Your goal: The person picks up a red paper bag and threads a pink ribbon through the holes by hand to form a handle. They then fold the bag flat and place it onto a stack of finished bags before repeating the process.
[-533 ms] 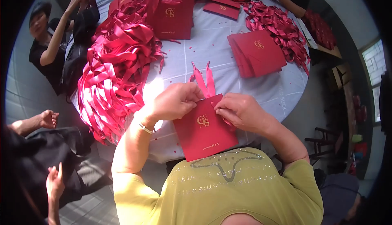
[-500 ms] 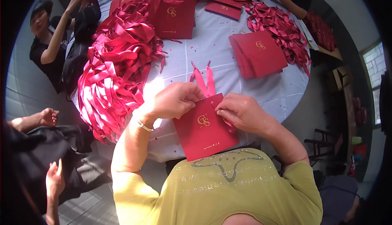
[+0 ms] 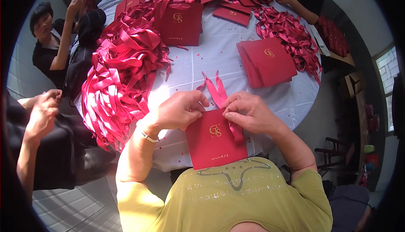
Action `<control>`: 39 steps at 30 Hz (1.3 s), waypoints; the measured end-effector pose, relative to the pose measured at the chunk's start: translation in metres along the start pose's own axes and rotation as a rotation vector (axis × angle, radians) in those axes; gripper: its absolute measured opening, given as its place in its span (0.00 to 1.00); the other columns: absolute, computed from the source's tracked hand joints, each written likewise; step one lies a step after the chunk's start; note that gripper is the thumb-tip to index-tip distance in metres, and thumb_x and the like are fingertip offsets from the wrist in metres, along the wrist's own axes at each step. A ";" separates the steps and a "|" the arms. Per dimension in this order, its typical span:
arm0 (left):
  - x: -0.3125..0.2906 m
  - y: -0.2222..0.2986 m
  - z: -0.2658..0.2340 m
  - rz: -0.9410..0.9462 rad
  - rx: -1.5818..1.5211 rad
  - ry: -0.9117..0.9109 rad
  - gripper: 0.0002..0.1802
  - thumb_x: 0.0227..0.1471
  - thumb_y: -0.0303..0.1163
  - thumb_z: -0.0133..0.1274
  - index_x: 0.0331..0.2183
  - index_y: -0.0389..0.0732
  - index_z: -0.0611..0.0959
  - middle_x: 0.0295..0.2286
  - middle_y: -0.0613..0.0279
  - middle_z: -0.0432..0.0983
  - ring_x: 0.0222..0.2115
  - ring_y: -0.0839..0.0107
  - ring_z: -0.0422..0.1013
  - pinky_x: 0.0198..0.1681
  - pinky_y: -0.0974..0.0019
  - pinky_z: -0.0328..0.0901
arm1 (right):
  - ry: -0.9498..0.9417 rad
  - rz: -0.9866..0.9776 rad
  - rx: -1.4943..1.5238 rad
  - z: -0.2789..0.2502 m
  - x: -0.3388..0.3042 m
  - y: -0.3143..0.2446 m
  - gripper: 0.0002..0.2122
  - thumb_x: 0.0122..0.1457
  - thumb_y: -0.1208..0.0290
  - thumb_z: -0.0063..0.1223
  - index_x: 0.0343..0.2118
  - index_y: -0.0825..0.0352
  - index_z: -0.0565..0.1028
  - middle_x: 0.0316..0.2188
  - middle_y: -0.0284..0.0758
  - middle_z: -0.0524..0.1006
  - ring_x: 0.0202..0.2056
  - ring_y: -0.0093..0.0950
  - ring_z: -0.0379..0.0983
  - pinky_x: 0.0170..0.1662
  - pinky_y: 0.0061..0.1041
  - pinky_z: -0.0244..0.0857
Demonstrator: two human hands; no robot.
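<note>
A small red paper gift bag with a gold emblem lies flat before my chest at the table's near edge. My left hand grips its top left corner between thumb and curled fingers. At the top right corner my right hand is closed in a pinch on a red satin ribbon. One part of the ribbon stretches away past the bag's top edge, its pointed ends on the cloth. Another length hangs below my right fingers over the bag's front. The holes at the top edge are hidden by my fingers.
A big heap of red ribbons covers the table's left side; a smaller ribbon heap lies far right. Stacked red bags sit right of centre, with another bag and more piles behind. Other people sit around the pale tablecloth.
My right hand has moved slightly left and up along the bag's top edge, drawing more ribbon over the front. The bag has shifted a little. The person at lower left has brought their hands together.
</note>
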State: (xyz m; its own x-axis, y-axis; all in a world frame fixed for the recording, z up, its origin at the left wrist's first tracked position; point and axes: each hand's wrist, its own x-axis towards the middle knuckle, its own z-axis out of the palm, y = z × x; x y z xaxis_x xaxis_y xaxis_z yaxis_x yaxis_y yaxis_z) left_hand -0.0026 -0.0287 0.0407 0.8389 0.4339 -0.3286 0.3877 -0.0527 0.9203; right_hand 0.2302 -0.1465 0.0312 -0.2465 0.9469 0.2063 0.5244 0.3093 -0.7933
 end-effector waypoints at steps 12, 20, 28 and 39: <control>0.001 -0.004 0.001 -0.055 -0.083 0.036 0.10 0.52 0.19 0.50 0.38 0.30 0.80 0.25 0.58 0.79 0.17 0.76 0.73 0.20 0.73 0.66 | 0.206 0.083 -0.026 0.000 -0.012 -0.007 0.04 0.55 0.75 0.58 0.30 0.70 0.79 0.34 0.39 0.78 0.36 0.34 0.75 0.42 0.29 0.68; 0.008 -0.010 0.012 -0.079 -0.198 0.228 0.08 0.52 0.20 0.52 0.36 0.30 0.81 0.22 0.61 0.78 0.17 0.77 0.72 0.21 0.73 0.67 | 0.191 -0.137 -0.195 0.010 0.010 -0.038 0.10 0.52 0.81 0.59 0.39 0.70 0.77 0.32 0.39 0.77 0.32 0.33 0.75 0.35 0.28 0.69; 0.012 -0.016 0.012 -0.059 -0.196 0.070 0.09 0.54 0.20 0.52 0.39 0.32 0.81 0.24 0.65 0.76 0.18 0.81 0.68 0.21 0.76 0.63 | 0.136 -0.025 -0.068 0.019 0.007 -0.025 0.04 0.51 0.80 0.60 0.29 0.67 0.76 0.26 0.37 0.76 0.25 0.32 0.76 0.28 0.27 0.69; 0.011 -0.015 0.009 -0.091 -0.210 0.055 0.07 0.55 0.20 0.52 0.37 0.31 0.81 0.24 0.65 0.76 0.17 0.81 0.68 0.21 0.76 0.62 | 0.153 -0.188 -0.237 0.029 0.011 -0.015 0.07 0.46 0.82 0.62 0.29 0.68 0.77 0.26 0.36 0.77 0.26 0.32 0.76 0.27 0.27 0.69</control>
State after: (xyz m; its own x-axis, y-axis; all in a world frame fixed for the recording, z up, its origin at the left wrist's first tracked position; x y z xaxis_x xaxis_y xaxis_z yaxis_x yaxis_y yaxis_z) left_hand 0.0039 -0.0309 0.0213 0.7798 0.4768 -0.4058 0.3682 0.1750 0.9131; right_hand 0.1959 -0.1432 0.0284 -0.2410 0.8677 0.4348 0.6604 0.4749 -0.5816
